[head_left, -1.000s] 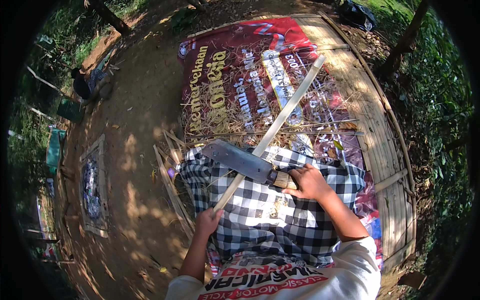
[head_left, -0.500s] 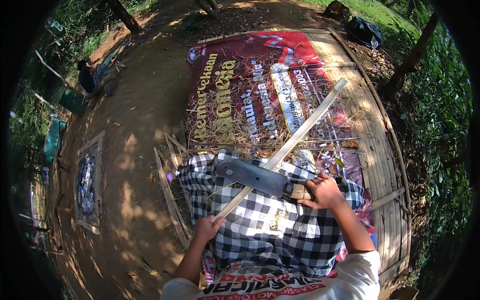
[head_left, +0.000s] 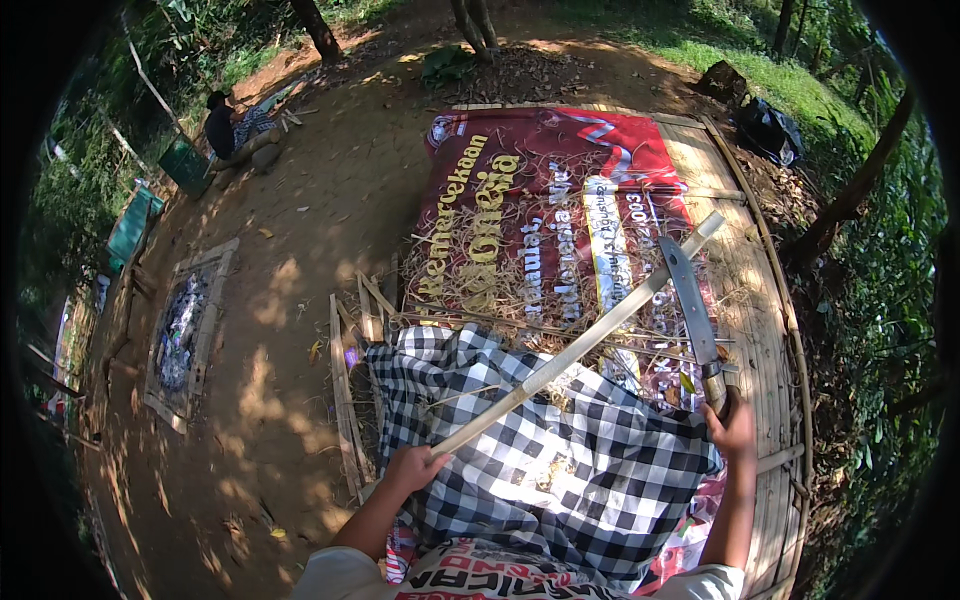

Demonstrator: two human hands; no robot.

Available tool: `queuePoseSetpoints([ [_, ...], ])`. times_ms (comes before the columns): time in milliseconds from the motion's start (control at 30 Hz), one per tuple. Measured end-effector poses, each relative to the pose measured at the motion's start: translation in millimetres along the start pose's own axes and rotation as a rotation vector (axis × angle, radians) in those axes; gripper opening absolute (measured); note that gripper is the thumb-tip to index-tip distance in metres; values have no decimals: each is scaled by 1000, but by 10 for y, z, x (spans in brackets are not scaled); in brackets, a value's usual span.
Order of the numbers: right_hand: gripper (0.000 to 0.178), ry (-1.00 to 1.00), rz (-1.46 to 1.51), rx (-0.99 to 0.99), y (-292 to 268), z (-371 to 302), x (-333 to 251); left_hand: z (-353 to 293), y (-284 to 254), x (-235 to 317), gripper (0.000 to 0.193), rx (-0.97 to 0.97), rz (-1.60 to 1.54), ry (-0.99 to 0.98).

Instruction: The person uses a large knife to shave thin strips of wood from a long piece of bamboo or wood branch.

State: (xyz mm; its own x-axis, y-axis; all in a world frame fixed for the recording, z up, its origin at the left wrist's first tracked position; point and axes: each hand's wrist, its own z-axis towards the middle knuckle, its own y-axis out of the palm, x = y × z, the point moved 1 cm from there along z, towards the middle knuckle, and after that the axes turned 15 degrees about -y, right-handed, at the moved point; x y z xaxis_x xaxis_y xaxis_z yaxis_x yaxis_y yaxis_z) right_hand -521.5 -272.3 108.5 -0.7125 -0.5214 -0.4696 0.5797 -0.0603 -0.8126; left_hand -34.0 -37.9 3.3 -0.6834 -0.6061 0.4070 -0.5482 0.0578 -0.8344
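Note:
My left hand [head_left: 411, 468] is closed round the near end of a long pale bamboo strip [head_left: 570, 357]. The strip slants away to the upper right, over the black-and-white checked cloth [head_left: 480, 400] on my lap. In my right hand [head_left: 732, 428] is the wooden handle of a machete [head_left: 686, 298]. Its broad dark blade points away from me, upright in the view, with the tip close to the far part of the strip. Whether blade and strip touch, I cannot tell.
Fibre shavings litter a red banner [head_left: 560, 150] spread on a bamboo platform [head_left: 745, 290]. Split bamboo pieces [head_left: 343, 400] lie at its left. Farther left is a framed pit of ash [head_left: 182, 330]. A person [head_left: 235, 128] sits at the far left; a black bag [head_left: 768, 132] lies far right.
The machete has swung from lying across the strip over my lap to pointing away at the right. My right hand has moved outward. The view has shifted, and the strip now lies at a lower slant.

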Motion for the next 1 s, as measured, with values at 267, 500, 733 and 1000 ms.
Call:
queuePoseSetpoints([
  [267, 57, -432, -33, -368, 976, 87, -633, -69, -67, 32, 48, 66, 18, 3],
  [500, 56, -327, 407, -363, 1240, 81, -951, -18, 99, -36, 44, 105, -25, 53],
  [733, 38, 52, 898, -229, 896, -184, -842, 96, 258, -220, 42, 84, -132, 88],
  [1000, 27, 345, 1463, -50, 826, -288, -464, 140, 204, -234, 41, -16, -216, 51],
])
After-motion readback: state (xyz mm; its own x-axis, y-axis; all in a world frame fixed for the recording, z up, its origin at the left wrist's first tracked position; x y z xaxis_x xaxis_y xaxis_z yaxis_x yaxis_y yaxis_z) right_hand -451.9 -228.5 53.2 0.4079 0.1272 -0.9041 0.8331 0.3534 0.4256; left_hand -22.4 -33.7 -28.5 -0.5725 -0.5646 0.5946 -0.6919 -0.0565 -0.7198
